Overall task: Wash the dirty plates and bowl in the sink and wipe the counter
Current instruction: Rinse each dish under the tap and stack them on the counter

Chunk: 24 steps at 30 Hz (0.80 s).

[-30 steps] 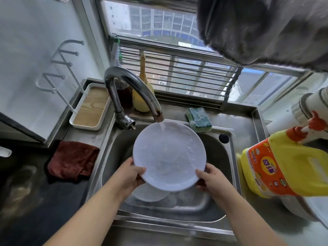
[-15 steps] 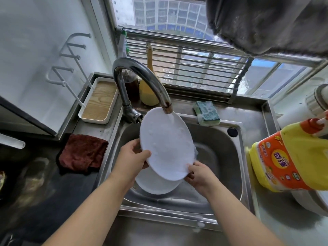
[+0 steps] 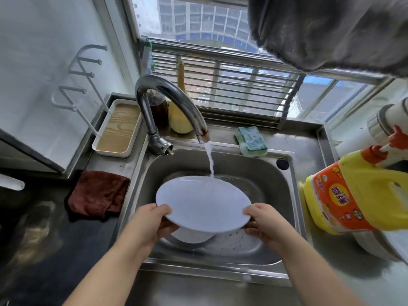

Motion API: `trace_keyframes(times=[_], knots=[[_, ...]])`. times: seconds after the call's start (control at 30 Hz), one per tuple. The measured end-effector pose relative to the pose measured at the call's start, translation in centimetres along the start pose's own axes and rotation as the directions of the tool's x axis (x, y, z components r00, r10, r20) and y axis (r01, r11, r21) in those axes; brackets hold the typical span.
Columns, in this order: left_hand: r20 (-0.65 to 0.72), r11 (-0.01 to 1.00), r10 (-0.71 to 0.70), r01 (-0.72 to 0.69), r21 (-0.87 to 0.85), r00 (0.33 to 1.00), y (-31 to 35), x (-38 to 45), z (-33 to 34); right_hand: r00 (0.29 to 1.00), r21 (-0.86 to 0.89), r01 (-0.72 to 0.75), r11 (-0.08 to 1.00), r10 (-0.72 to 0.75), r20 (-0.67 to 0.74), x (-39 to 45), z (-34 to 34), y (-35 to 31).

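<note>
Two hands, left hand (image 3: 146, 224) and right hand (image 3: 263, 226), fingers gripping the plate (image 3: 203, 204): I rinse it under the faucet (image 3: 170, 100); next, set it aside.

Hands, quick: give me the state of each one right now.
Left hand: grips the left edge of the white plate under the running water.
Right hand: grips the plate's right edge.

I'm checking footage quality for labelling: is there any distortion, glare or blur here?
Head view: wide-angle bending curves the window bars and sink edges; daylight backlights the scene; highlights glint on the faucet; the plate looks sharp.
</note>
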<state>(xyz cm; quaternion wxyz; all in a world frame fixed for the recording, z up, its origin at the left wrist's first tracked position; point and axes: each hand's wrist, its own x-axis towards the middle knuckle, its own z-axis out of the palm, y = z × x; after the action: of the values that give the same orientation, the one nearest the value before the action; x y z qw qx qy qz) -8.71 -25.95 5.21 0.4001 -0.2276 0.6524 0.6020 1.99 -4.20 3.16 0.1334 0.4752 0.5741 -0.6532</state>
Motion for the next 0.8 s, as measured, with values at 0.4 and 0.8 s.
trace_keyframes(times=[0.4, 0.8], knots=[[0.17, 0.98, -0.197, 0.192, 0.043, 0.965, -2.6, 2.5, 5.3, 0.916, -0.369, 0.155, 0.916, -0.273, -0.293, -3.6, -4.5, -0.6], [0.239, 0.998, -0.045, 0.033, 0.056, 0.97, -0.2, 5.3, 9.3, 0.725, -0.311, 0.481, 0.819, -0.572, -0.383, -3.8, -5.1, 1.4]])
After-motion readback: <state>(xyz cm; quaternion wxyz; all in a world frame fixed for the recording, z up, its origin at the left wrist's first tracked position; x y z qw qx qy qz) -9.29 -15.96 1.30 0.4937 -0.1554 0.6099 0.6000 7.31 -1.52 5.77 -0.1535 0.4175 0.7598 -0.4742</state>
